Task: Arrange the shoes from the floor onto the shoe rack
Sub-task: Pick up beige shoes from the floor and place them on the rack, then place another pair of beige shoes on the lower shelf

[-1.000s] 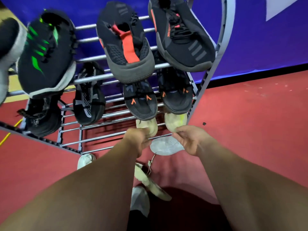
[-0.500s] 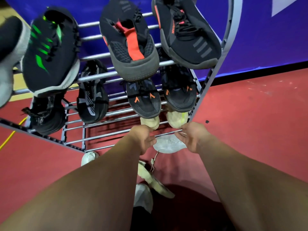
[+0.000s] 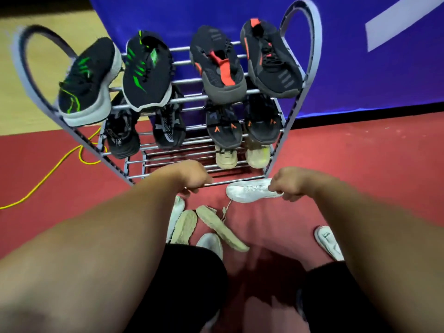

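Note:
The metal shoe rack (image 3: 292, 111) stands ahead, with black-green and black-red sneakers on top, black shoes on the middle tier and two cream shoes (image 3: 241, 157) on the lowest. My right hand (image 3: 289, 183) grips a white sneaker (image 3: 247, 192) by its side, just in front of the rack's right foot. At the front rail my left hand (image 3: 194, 176) has its fingers curled, right above the end of another white shoe (image 3: 177, 207). Whether it holds that shoe is unclear. Two cream shoes (image 3: 185, 227) lie sole-up on the floor.
More white shoes lie on the red floor at the right (image 3: 328, 241) and by my knees (image 3: 211, 243). A yellow cable (image 3: 48, 179) runs across the floor on the left. A blue wall banner (image 3: 360, 80) stands behind the rack.
The view has pulled back from the rack. My right hand has moved right with the white sneaker in its grip. My left hand stays by the front rail.

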The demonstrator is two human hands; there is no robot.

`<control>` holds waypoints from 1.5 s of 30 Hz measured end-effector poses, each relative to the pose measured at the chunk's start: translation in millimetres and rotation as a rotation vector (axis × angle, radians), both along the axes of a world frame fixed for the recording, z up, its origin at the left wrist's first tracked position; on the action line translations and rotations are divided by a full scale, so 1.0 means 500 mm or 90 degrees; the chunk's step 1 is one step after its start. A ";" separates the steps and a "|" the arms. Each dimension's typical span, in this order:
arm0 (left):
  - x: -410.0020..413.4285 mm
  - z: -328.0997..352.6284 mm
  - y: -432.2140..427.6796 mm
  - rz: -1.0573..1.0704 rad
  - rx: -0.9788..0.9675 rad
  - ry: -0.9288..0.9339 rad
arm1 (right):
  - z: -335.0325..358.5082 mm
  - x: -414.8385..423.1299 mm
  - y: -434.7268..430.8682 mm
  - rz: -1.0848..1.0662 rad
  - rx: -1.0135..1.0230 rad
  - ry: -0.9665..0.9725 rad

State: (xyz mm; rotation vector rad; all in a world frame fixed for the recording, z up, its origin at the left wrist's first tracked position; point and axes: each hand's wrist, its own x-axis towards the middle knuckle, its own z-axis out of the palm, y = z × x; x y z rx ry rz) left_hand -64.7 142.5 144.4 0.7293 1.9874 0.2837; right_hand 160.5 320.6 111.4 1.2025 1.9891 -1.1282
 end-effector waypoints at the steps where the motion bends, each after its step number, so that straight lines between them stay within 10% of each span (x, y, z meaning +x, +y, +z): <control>1: 0.011 0.012 -0.008 0.019 0.016 -0.006 | 0.021 -0.004 -0.011 -0.010 0.003 0.026; 13: 0.060 0.123 -0.107 0.222 0.154 0.067 | 0.095 0.008 -0.038 0.089 0.181 0.102; 21: 0.130 0.218 -0.242 0.344 0.140 0.019 | 0.130 -0.040 -0.073 0.050 0.014 0.279; 30: 0.065 0.296 -0.383 0.377 0.138 0.106 | 0.101 -0.100 -0.114 0.130 0.033 0.210; 45: -0.037 0.000 -0.352 0.508 0.107 0.052 | -0.054 -0.269 -0.233 -0.020 -0.082 0.111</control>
